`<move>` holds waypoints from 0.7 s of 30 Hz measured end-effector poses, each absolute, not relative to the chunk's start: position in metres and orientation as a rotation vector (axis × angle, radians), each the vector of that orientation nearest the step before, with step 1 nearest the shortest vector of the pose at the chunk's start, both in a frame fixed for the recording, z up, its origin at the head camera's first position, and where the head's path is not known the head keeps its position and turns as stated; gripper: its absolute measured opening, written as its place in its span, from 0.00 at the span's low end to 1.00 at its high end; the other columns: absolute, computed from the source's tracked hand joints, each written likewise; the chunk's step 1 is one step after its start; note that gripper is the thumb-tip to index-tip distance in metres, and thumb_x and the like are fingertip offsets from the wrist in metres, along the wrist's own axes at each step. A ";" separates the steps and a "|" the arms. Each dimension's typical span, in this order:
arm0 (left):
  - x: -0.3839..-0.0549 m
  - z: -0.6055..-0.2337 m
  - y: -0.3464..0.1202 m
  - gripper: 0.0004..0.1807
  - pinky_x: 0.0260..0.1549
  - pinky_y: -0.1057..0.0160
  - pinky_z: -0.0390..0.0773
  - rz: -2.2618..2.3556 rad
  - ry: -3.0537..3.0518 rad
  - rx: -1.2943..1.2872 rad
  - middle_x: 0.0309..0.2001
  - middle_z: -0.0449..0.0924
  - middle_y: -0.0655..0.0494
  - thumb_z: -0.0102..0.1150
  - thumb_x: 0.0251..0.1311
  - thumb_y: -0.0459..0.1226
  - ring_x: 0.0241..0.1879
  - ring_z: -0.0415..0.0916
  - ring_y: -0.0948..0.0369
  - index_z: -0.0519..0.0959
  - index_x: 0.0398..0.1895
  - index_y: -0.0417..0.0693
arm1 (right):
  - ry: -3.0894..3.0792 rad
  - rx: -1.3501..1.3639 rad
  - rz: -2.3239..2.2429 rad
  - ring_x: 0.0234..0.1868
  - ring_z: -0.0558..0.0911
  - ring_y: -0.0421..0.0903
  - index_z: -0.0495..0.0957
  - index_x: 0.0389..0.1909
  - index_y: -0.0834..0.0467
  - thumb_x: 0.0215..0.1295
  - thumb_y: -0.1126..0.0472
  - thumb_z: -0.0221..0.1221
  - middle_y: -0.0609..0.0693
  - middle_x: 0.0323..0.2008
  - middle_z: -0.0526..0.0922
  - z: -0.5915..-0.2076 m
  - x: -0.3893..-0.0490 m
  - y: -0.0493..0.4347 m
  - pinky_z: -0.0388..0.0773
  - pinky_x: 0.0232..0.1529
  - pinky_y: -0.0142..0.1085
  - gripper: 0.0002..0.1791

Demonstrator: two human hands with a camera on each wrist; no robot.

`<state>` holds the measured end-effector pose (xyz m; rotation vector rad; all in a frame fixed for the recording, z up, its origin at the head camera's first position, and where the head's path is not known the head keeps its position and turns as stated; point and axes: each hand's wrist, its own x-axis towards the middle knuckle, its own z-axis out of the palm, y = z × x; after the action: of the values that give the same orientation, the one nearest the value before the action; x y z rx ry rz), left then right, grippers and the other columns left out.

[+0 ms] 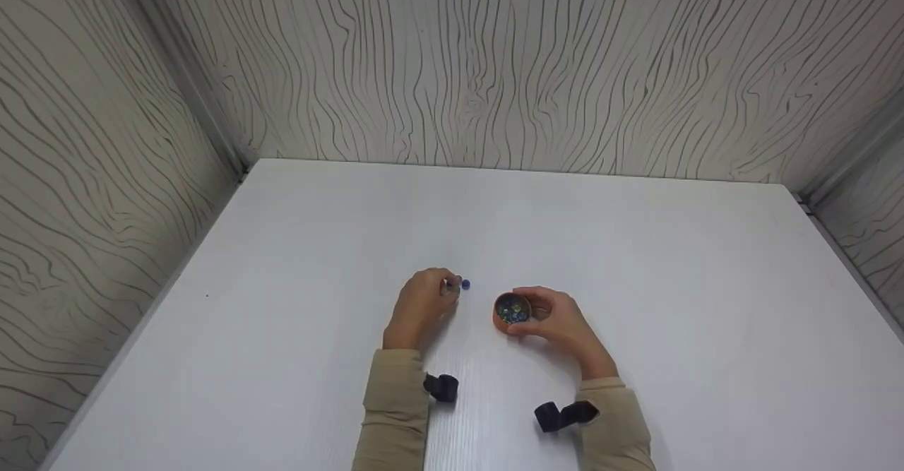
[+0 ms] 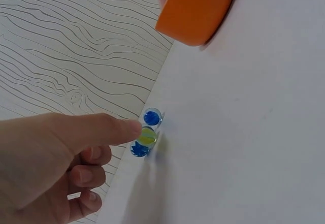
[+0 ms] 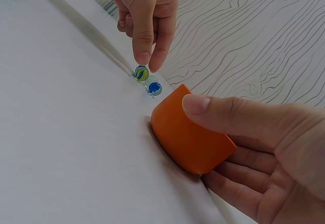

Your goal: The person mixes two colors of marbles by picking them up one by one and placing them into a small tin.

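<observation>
Marble [image 3: 141, 73] sits pinched by left hand [image 1: 424, 303], near orange cup [image 3: 185, 132] gripped by right hand [image 1: 563, 321]

This is a booth-like work station — a white tabletop [image 1: 671, 259] fills the lower frame, wood-grain-patterned panels [image 1: 452, 61] wall it in across the top and at both sides — and grey posts [image 1: 178, 61] stand at the upper left and far right.

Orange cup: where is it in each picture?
Head: the orange cup is below and right of centre, in the right hand.
Left wrist: at the top edge, right of centre.
Right wrist: slightly right of and below centre.
Shared landmark: the blue-swirled marble between it and the left hand.
</observation>
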<state>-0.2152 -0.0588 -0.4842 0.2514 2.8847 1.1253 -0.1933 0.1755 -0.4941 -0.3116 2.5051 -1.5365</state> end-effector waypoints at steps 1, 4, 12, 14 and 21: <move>-0.215 -0.485 -0.059 0.11 0.49 0.56 0.80 1.136 2.875 0.240 0.47 0.85 0.46 0.60 0.58 0.31 0.47 0.82 0.53 0.83 0.44 0.42 | 2.504 -0.311 -1.535 0.61 0.77 0.62 0.73 0.58 0.68 0.46 0.60 0.74 0.67 0.58 0.77 -0.494 -0.193 0.175 0.73 0.62 0.49 0.37; -0.215 -0.485 -0.058 0.11 0.52 0.56 0.79 1.149 2.857 0.210 0.49 0.84 0.47 0.59 0.58 0.31 0.51 0.81 0.52 0.83 0.44 0.43 | 2.509 -0.303 -1.521 0.62 0.76 0.62 0.73 0.58 0.67 0.46 0.60 0.74 0.67 0.59 0.77 -0.493 -0.193 0.175 0.72 0.63 0.49 0.37; -0.215 -0.487 -0.056 0.11 0.54 0.55 0.78 1.125 2.872 0.204 0.50 0.84 0.46 0.59 0.59 0.31 0.53 0.80 0.51 0.83 0.45 0.43 | 2.515 -0.289 -1.513 0.62 0.76 0.62 0.73 0.59 0.67 0.46 0.60 0.74 0.66 0.59 0.76 -0.492 -0.191 0.174 0.72 0.63 0.50 0.37; -0.215 -0.487 -0.056 0.11 0.55 0.55 0.78 1.138 2.870 0.205 0.50 0.84 0.46 0.58 0.59 0.31 0.54 0.80 0.50 0.83 0.45 0.43 | 2.515 -0.280 -1.518 0.62 0.76 0.62 0.73 0.59 0.67 0.46 0.60 0.74 0.66 0.60 0.76 -0.492 -0.191 0.174 0.72 0.63 0.49 0.37; -0.214 -0.487 -0.057 0.11 0.55 0.54 0.78 1.168 2.847 0.215 0.49 0.84 0.46 0.56 0.61 0.31 0.55 0.80 0.50 0.83 0.44 0.42 | 2.519 -0.290 -1.515 0.62 0.76 0.62 0.73 0.58 0.66 0.46 0.60 0.74 0.66 0.59 0.76 -0.492 -0.191 0.175 0.72 0.63 0.50 0.37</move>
<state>-0.2144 -0.0567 -0.4874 0.2148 2.8469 1.1682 -0.1911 0.1745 -0.4918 -0.2903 2.5187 -1.5147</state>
